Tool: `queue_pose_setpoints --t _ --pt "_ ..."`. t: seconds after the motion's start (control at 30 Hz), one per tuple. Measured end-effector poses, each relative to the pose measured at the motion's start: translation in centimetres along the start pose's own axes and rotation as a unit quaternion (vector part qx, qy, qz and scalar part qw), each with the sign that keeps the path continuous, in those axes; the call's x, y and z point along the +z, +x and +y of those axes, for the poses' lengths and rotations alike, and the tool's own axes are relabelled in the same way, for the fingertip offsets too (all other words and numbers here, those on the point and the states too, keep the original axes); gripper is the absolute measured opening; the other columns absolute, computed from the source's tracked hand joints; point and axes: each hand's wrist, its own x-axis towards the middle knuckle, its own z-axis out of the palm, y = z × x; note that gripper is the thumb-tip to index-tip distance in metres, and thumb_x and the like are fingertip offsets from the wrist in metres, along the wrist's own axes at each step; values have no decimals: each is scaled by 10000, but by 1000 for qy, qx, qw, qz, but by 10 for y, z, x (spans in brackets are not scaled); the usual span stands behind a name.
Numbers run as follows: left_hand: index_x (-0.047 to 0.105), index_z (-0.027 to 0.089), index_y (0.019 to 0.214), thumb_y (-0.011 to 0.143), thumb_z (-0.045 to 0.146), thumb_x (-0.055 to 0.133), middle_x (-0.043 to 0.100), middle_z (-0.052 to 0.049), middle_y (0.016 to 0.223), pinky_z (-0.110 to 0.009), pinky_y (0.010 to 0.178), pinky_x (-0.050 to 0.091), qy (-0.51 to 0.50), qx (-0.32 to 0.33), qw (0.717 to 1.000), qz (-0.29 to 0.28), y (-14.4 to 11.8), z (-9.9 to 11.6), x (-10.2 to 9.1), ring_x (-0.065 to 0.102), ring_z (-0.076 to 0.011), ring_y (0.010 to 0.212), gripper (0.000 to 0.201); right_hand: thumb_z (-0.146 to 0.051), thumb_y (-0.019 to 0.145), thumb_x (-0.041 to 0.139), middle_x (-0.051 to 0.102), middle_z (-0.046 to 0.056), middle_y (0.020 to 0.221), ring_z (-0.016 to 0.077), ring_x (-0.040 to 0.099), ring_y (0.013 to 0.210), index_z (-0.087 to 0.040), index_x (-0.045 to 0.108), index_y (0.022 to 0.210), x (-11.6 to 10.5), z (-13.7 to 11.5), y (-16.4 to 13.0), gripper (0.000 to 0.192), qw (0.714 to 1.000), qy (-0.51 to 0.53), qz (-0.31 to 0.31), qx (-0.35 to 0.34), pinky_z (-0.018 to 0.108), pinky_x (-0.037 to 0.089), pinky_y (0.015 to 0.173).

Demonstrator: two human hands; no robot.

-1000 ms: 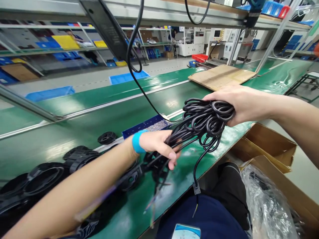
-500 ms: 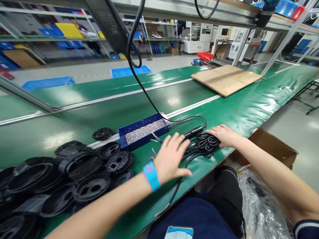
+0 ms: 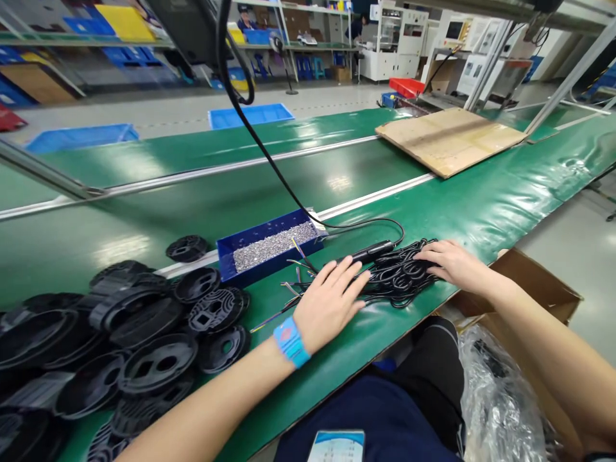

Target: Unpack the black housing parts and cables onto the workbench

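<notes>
Readable text: none could be made out anywhere in the view.
Wristband (image 3: pixel 289 341): it carried a reddish mark, too small and blurred to read.
Card (image 3: pixel 336 445) at the lower edge: it showed a blue and white print, with no legible letters.
Machines (image 3: pixel 402 40) far behind: their screens and panels were too distant to read.

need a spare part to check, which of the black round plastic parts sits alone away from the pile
The small black disc just left of the blue tray, lying by itself on the green belt; the other black parts overlap in a pile nearer the person.
</notes>
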Motion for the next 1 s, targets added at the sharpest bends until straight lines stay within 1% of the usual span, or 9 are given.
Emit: queue_pose_setpoints --t 0.07,0.17,0.23,0.33,0.57,0.7,0.77,0.83,1.0 --pt "568 134 1335 1008 267 412 679 -152 1177 -533 1180 283 15 20 1000 -15 17 -7 4 509 -311 1302 386 -239 959 508 640 97 1207 263 587 1108 -267 616 1272 -3 -4 1 332 999 7 35 -6 466 427 996" --pt "670 159 1134 1022 239 349 665 -89 825 -443 965 481 62 26 996 -60 23 -21 7 656 -242 886 349 -299 973 520 618 101 1231 252 564 1120 -274 601 1310 -3 -11 10 347 997 22 80 -8 447 417 1014" --pt "669 174 1117 1018 268 374 629 -83 798 -381 719 507 115 10 991 -71 17 -27 8 624 -233 759 325 -338 979 523 609 101 1244 251 551 1133 -274 583 1344 3 -15 17 376 998 23 64 -14 441 420 1008" --pt "670 172 1104 967 152 442 616 -82 824 -367 634 452 161 15 983 -85 6 -31 8 600 -241 748 267 -372 976 526 601 119 1258 269 533 1150 -238 526 1416 15 -19 25 460 999 0 13 -30 462 419 1008" --pt "645 189 1126 1020 235 356 656 -63 987 -301 811 489 -59 -92 992 67 2 -46 -20 623 -180 914 312 -210 965 474 589 119 1321 264 536 1188 -210 455 1469 27 -25 24 505 996 -48 55 -58 446 415 1025" --pt "638 248 1257 1009 409 406 652 -78 985 -328 706 510 54 -114 990 -64 -4 -52 -27 649 -225 840 376 -192 979 439 572 93 1387 267 514 1261 -265 425 1490 38 -24 28 516 996 -60 45 -43 473 399 1048" --pt "589 200 1348 904 557 571 649 -160 1150 -460 849 516 126 -101 979 -123 -11 -47 -20 621 -357 1071 570 -208 948 489 491 91 1484 295 417 1377 -266 423 1493 38 -30 27 552 996 -64 47 -26 529 327 1118" --pt "481 111 1443 811 639 648 531 -256 1380 -607 1044 382 157 -80 979 -98 -19 -33 -11 423 -467 1334 840 -258 925 538 391 95 1559 303 320 1448 -248 396 1509 31 -38 19 602 997 -49 63 -10 549 253 1168" --pt "285 199 1555 950 507 479 280 -177 1601 -617 1169 181 66 7 997 30 -33 18 1 221 -403 1480 706 -378 954 528 495 91 1473 258 409 1394 -230 520 1399 20 -27 -66 469 947 45 282 145 481 279 1179"
